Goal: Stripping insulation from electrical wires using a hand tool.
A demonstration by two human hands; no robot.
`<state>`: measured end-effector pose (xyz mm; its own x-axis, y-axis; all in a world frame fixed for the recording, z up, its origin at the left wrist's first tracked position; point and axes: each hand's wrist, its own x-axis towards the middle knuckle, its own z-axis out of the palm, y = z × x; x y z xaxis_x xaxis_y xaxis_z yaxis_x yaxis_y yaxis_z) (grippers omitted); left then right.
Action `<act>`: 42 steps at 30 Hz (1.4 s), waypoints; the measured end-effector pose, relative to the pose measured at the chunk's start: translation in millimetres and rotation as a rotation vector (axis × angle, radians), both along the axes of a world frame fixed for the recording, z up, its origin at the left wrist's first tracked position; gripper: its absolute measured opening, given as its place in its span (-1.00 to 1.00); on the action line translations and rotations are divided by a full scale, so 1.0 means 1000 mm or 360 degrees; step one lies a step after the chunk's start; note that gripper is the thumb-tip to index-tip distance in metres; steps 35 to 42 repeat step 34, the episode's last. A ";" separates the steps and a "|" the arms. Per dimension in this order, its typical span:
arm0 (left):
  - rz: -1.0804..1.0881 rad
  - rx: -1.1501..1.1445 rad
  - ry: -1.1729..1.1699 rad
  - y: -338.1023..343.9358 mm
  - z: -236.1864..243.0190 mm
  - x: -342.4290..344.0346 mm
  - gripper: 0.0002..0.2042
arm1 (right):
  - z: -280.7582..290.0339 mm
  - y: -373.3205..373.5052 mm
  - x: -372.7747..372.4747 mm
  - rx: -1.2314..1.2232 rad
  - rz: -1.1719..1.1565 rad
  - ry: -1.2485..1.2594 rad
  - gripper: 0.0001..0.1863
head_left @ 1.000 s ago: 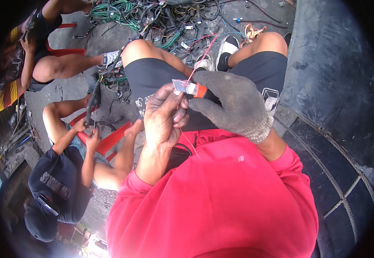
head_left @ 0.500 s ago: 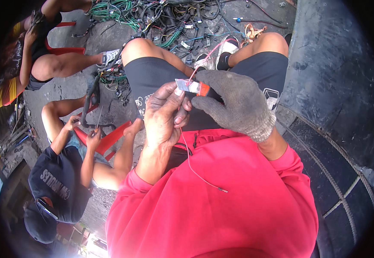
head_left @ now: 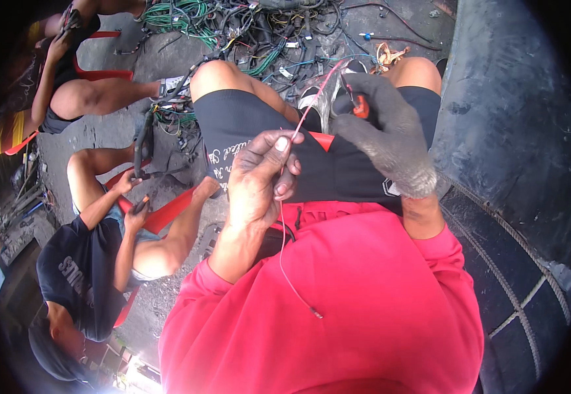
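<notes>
My bare left hand is closed, pinching a thin pink wire between thumb and fingers above my lap. From the pinch, one length of wire runs up and away past my knees. The other hangs down over my red shirt and ends in a small metal tip. My right hand, in a grey work glove, is curled round a short knife with an orange handle part. Its blade now shows as a thin dark line, apart from the wire. Glove fingers hide the rest of the handle.
A tangle of cables and connectors lies beyond my feet, with a green wire bundle at its left. To the left, a person holds a dark cable and an orange-tipped tool. Another sits farther off. A dark panel stands at right.
My right hand has moved right and away, taking the knife off the wire beside my left fingers. The knife has turned. My left hand still pinches the wire, nearly in place.
</notes>
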<state>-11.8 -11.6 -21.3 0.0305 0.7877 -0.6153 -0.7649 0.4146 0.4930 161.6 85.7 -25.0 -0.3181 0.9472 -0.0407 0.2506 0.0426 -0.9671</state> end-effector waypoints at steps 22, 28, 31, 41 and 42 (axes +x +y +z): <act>0.0588 0.0027 0.0513 0.005 -0.044 -0.040 -0.89 | -0.012 0.038 -0.162 0.0650 0.0788 -0.0669 -0.50; 0.0685 -0.0019 0.0564 0.008 -0.048 -0.051 -0.90 | -0.015 0.045 -0.167 0.0634 0.0826 -0.0741 -0.48; 0.0638 -0.0135 0.0646 0.012 -0.051 -0.052 -0.90 | -0.018 0.048 -0.165 0.0577 0.0855 -0.0781 -0.44; 0.0623 -0.0183 0.0682 0.012 -0.054 -0.052 -0.88 | -0.026 0.052 -0.164 0.0542 0.0830 -0.0794 -0.39; 0.0623 -0.0183 0.0682 0.012 -0.054 -0.052 -0.88 | -0.026 0.052 -0.164 0.0542 0.0830 -0.0794 -0.39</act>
